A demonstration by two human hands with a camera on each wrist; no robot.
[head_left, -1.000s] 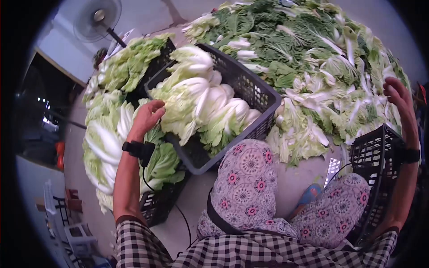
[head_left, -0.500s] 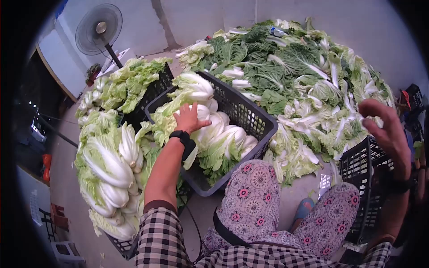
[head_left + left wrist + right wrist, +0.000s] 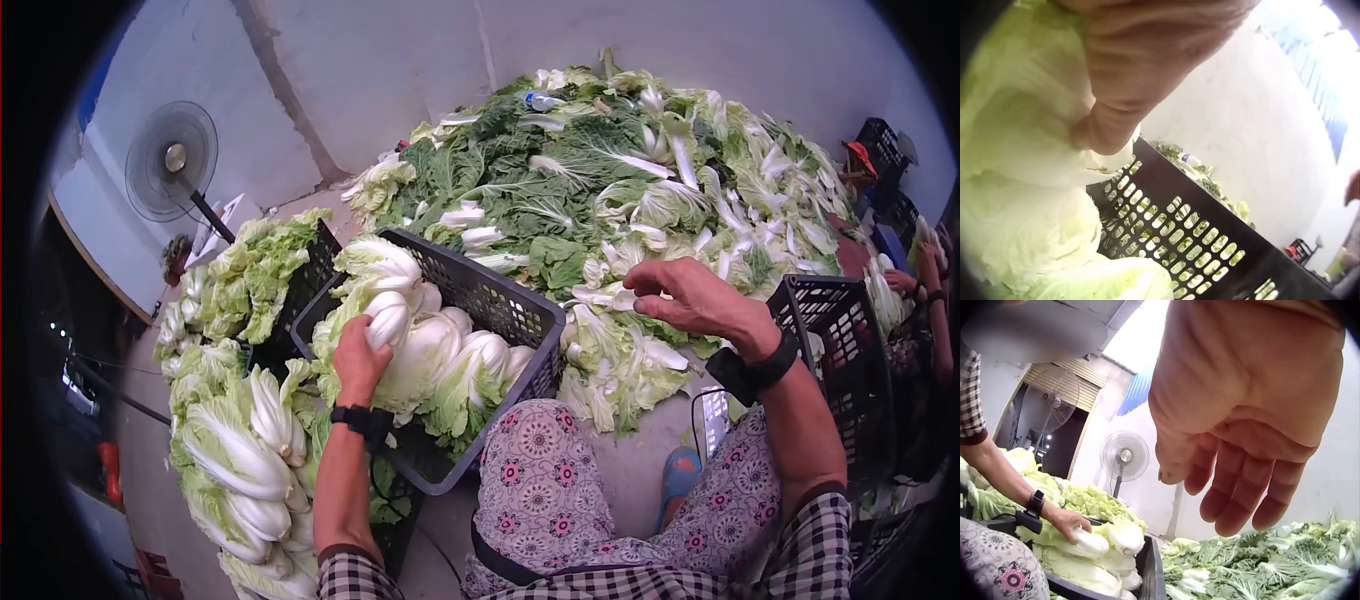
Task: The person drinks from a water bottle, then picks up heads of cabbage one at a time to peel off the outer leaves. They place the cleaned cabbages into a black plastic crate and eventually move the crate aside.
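Observation:
My left hand (image 3: 360, 362) grips a Chinese cabbage (image 3: 388, 320) near its white base, thumb on one side. The cabbage lies on top of several others in a black plastic crate (image 3: 450, 274) in front of my left knee. In the left wrist view, the thumb (image 3: 1113, 128) presses against pale leaves, and the other fingers are mostly hidden. My right hand (image 3: 697, 296) is raised in the air right of the crate, holding nothing. In the right wrist view its palm (image 3: 1241, 400) faces the camera with fingers loosely bent.
Whole cabbages (image 3: 235, 450) are stacked at my left. A large heap of loose leaves (image 3: 570, 190) lies against the wall, with a plastic bottle (image 3: 541, 100) on it. Another black crate (image 3: 825, 300) stands at my right. A fan (image 3: 175, 158) stands back left; another person's hands show far right.
My left hand has come over the crate from its left side and now grips a cabbage. The right hand has moved in leftward from the far right. The head view has turned right.

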